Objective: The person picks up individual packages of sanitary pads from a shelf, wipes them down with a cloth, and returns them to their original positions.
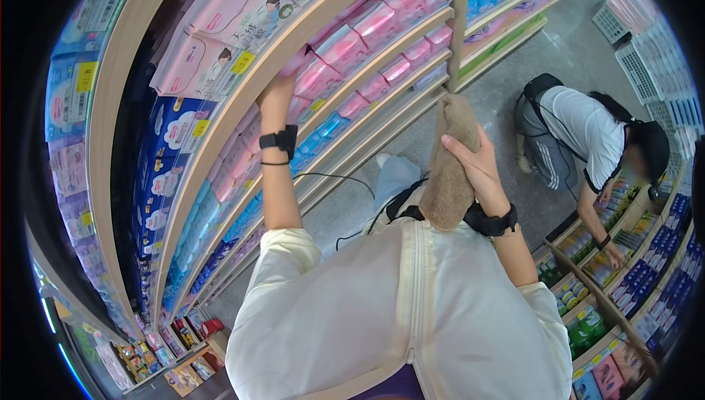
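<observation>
My right hand grips a folded brown cloth, thumb across its near face, in front of my jacket. My left hand reaches in at a shelf, beside a row of pink packs. The shelf board above partly covers it. Its fingers are mostly hidden, so whether they hold a pack cannot be made out. Dark bands sit on both of my wrists.
Curved wooden shelves carry pink and blue packs, with yellow price tags along the edges. At the right, a person bends over a low display of small goods. White baskets stand behind. A black cable hangs by my waist.
</observation>
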The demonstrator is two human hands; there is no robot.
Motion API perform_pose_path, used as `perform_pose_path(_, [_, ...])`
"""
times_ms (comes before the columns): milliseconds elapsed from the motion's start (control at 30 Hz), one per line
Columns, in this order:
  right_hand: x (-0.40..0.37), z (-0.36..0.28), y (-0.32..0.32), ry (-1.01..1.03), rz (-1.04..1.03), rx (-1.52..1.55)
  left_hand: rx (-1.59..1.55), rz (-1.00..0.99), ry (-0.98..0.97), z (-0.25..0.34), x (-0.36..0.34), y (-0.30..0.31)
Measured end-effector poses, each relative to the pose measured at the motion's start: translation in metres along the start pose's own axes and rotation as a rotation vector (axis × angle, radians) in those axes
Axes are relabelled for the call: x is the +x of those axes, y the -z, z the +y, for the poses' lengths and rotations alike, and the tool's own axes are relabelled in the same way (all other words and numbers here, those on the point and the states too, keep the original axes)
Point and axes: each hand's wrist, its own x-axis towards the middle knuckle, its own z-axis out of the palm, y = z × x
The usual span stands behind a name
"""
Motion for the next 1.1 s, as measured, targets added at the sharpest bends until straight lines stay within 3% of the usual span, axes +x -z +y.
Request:
perform_pose_path(67, [0.001,0.000,-0.003,-0.018,-0.017,0.001,-0.024,0.205,-0.113,-0.008,-0.020,-0.009])
perform_pose_path(100, [0.002,0.000,-0.005,-0.014,-0.028,0.008,-0.059,0.248,-0.067,0.000,-0.029,-0.006])
perform_pose_path(233, [0.007,0.005,-0.010,-0.020,-0.089,-0.004,-0.112,0.232,0.039,0.005,-0.065,-0.007])
perform_pose_path(300, [0.010,0.019,-0.010,0.036,-0.090,-0.057,-0.060,0.478,-0.321,-0.002,-0.078,-0.014])
perform_pose_path(367, [0.012,0.021,-0.011,0.093,-0.085,-0.109,-0.105,0.473,-0.341,0.012,-0.093,0.000])
perform_pose_path(433, [0.010,0.014,-0.017,0.370,-0.118,-0.350,-0.196,0.458,-0.400,0.032,-0.107,0.015])
perform_pose_path(500, [0.009,0.000,-0.029,0.459,-0.104,-0.365,-0.435,0.424,-0.429,0.066,-0.118,0.033])
perform_pose_path(600, [0.002,-0.020,-0.041,0.652,-0.060,-0.527,-0.668,0.278,-0.526,0.100,-0.130,0.044])
perform_pose_path(667, [-0.009,-0.033,-0.043,0.757,-0.026,-0.674,-0.731,0.227,-0.473,0.112,-0.134,0.049])
perform_pose_path(733, [-0.034,-0.044,-0.041,1.001,-0.384,-0.954,-0.770,0.211,-0.516,0.111,-0.130,0.048])
perform_pose_path(800, [-0.036,-0.051,-0.035,0.958,-0.470,-1.044,-0.811,0.190,-0.557,0.115,-0.131,0.053])
perform_pose_path(867, [-0.016,-0.054,-0.018,1.048,-0.239,-0.914,-0.865,0.195,-0.574,0.126,-0.135,0.064])
perform_pose_path(900, [-0.007,-0.055,-0.014,0.919,-0.059,-0.889,-0.842,0.243,-0.592,0.127,-0.136,0.063])
perform_pose_path(1000, [-0.013,-0.055,-0.014,0.972,0.016,-0.960,-0.772,0.145,-0.603,0.138,-0.138,0.073])
perform_pose_path(1100, [-0.046,-0.065,-0.024,1.003,-0.334,-0.980,-0.808,0.146,-0.591,0.137,-0.137,0.067])
